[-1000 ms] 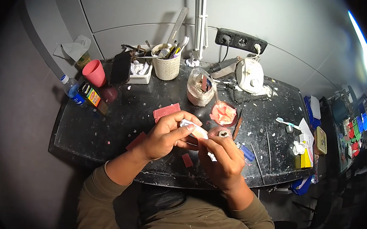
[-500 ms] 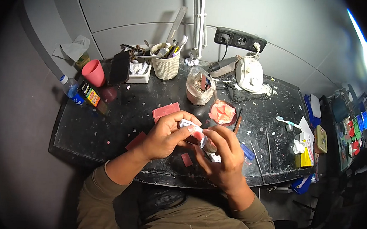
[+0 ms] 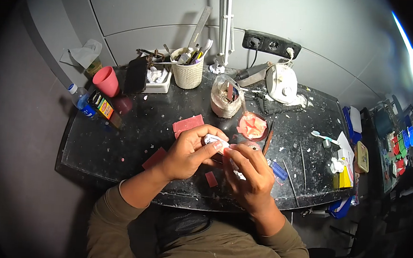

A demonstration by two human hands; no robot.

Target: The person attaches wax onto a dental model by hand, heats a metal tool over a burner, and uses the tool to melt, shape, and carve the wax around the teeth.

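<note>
White-and-pink piece [image 3: 212, 139] held up between both hands, over the front half of the black table [image 3: 104, 153], around mid-width. Left hand [image 3: 189, 152] grasps its left end, fingers curled round, thumb pressed on top. Right hand [image 3: 253, 175] has bent fingers, tips at the piece's right end; a white bit [image 3: 240, 173] shows beneath them. Can't tell if the right fingers grip or only press.

Close by, toward the front edge: small red slab [image 3: 211, 179] and a larger red sheet [image 3: 154, 158], partly behind the left forearm. Pink sheet [image 3: 188, 125] beyond the left hand. Beyond the right hand, dark-red dish [image 3: 265, 134] with pink scraps [image 3: 252, 126]; brown-handled tool [image 3: 268, 139] just beside it. Blue item [image 3: 278, 171] right of the right hand, two thin rods past it.

Back edge: woven holder [image 3: 189, 77] full of tools, white machine [image 3: 283, 84] toward the back right corner. Left edge: pink cup [image 3: 106, 81], water bottle [image 3: 80, 102]. Right edge: toothbrush [image 3: 324, 137], yellow box [image 3: 344, 179].
</note>
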